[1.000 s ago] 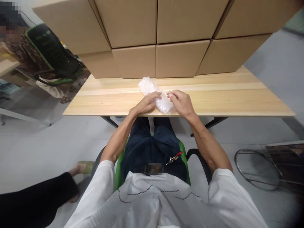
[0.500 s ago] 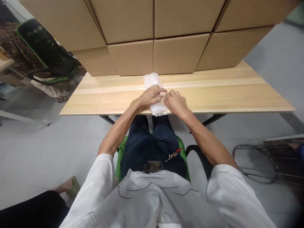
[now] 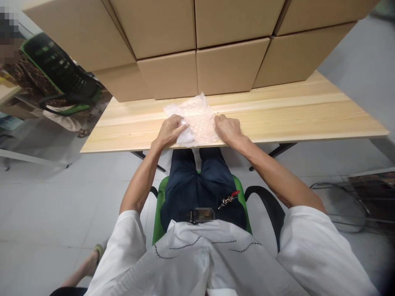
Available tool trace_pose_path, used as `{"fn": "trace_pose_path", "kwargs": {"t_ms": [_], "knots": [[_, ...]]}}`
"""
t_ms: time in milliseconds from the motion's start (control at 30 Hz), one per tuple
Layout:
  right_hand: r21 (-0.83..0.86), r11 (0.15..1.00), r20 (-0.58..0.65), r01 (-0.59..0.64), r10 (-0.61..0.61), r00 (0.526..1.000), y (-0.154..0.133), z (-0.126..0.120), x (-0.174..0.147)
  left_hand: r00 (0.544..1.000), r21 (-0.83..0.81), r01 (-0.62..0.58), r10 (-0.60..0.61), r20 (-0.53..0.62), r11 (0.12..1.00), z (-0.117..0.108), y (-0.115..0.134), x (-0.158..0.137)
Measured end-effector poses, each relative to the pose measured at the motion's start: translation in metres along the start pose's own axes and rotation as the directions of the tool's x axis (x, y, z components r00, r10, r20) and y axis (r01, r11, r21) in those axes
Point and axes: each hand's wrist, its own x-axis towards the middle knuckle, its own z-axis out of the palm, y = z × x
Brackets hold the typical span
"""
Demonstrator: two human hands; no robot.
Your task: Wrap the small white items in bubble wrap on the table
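A sheet of bubble wrap (image 3: 200, 121) lies partly spread on the wooden table (image 3: 286, 111), close to its front edge. My left hand (image 3: 171, 128) is closed on the left side of it, where the wrap looks thicker, bunched or folded. At the right edge, the curled fingers of my right hand (image 3: 227, 128) pinch the wrap. Whether anything lies inside the folded part cannot be made out.
Cardboard boxes (image 3: 233, 65) stand stacked along the back of the table. A mesh-backed chair (image 3: 58, 61) with a person in it is at the far left. Someone's foot (image 3: 98, 253) shows at lower left, and a wire rack (image 3: 342, 209) stands at the right.
The bubble wrap has gone from a narrow folded strip to a wider sheet. My left hand has moved left with its side, while my right hand stays at the right edge.
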Motion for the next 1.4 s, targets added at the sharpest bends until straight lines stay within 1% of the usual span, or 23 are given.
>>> {"fn": "trace_pose_path", "kwargs": {"t_ms": [67, 167, 233, 333, 400, 467, 533, 633, 667, 733, 767, 867, 933, 1000, 1100, 1167, 1267, 1333, 1400], "knots": [[0.0, 1.0, -0.008, -0.006, 0.006, 1.0, 0.003, 0.001, 0.001, 1.0, -0.002, -0.002, 0.002, 0.015, 1.0, 0.004, -0.002, 0.002], [-0.005, 0.999, -0.016, -0.041, 0.041, 0.999, 0.014, 0.004, 0.002, 0.992, -0.084, -0.056, 0.065, 0.112, 0.995, 0.009, -0.002, 0.013], [-0.016, 0.997, -0.016, -0.078, 0.078, 0.997, 0.028, 0.003, 0.002, 0.974, -0.133, -0.103, 0.127, 0.186, 0.986, 0.015, 0.0, 0.023], [-0.022, 0.992, -0.009, -0.128, 0.128, 0.992, 0.05, -0.005, -0.002, 0.942, -0.109, -0.153, 0.178, 0.285, 0.982, 0.03, 0.007, 0.04], [-0.007, 0.986, -0.059, -0.166, 0.165, 0.985, 0.056, -0.013, -0.005, 0.919, -0.074, -0.195, 0.209, 0.335, 0.978, 0.041, 0.011, 0.051], [0.016, 0.986, -0.147, -0.167, 0.167, 0.975, 0.049, -0.019, -0.009, 0.902, -0.061, -0.235, 0.241, 0.358, 0.97, 0.05, 0.016, 0.059], [0.038, 0.996, -0.189, -0.085, 0.09, 0.978, 0.032, -0.019, -0.01, 0.891, -0.055, -0.264, 0.265, 0.368, 0.963, 0.055, 0.019, 0.063], [0.108, 0.985, -0.109, 0.132, -0.12, 0.987, 0.007, -0.007, -0.005, 0.879, -0.02, -0.288, 0.273, 0.391, 0.957, 0.049, 0.021, 0.061], [0.134, 0.976, -0.08, 0.17, -0.16, 0.984, 0.003, -0.002, -0.003, 0.878, -0.007, -0.287, 0.266, 0.397, 0.958, 0.044, 0.021, 0.059], [0.164, 0.967, -0.054, 0.195, -0.188, 0.981, 0.003, 0.011, 0.001, 0.888, 0.008, -0.266, 0.242, 0.39, 0.964, 0.032, 0.019, 0.054], [0.168, 0.967, -0.057, 0.194, -0.186, 0.981, 0.006, 0.016, 0.003, 0.902, 0.008, -0.244, 0.224, 0.37, 0.97, 0.025, 0.018, 0.051], [0.168, 0.962, -0.096, 0.217, -0.203, 0.974, 0.016, 0.025, 0.004, 0.959, 0.004, -0.149, 0.144, 0.245, 0.989, 0.008, 0.011, 0.039], [0.165, 0.961, -0.106, 0.222, -0.206, 0.973, 0.021, 0.026, 0.004, 0.984, 0.011, -0.081, 0.078, 0.16, 0.997, -0.001, 0.005, 0.029], [0.161, 0.964, -0.106, 0.21, -0.195, 0.975, 0.024, 0.025, 0.004, 0.993, 0.016, -0.024, 0.022, 0.112, 1.0, -0.007, -0.001, 0.019], [0.16, 0.97, -0.1, 0.185, -0.171, 0.98, 0.029, 0.023, 0.006, 0.997, -0.008, 0.042, -0.041, 0.073, 0.999, -0.012, -0.008, 0.005], [0.162, 0.973, -0.094, 0.166, -0.153, 0.984, 0.034, 0.023, 0.008, 0.996, 0.001, 0.055, -0.054, 0.071, 0.999, -0.014, -0.012, -0.002], [0.161, 0.976, -0.098, 0.15, -0.135, 0.986, 0.043, 0.026, 0.009, 0.994, 0.107, 0.036, -0.046, 0.095, 0.994, -0.017, -0.011, -0.006], [0.16, 0.975, -0.11, 0.152, -0.135, 0.985, 0.048, 0.028, 0.009, 0.995, 0.189, 0.016, -0.034, 0.09, 0.982, -0.019, -0.006, -0.003], [0.158, 0.974, -0.124, 0.162, -0.143, 0.982, 0.051, 0.031, 0.009, 0.998, 0.226, -0.014, -0.001, 0.064, 0.974, -0.018, 0.004, 0.006]]}}
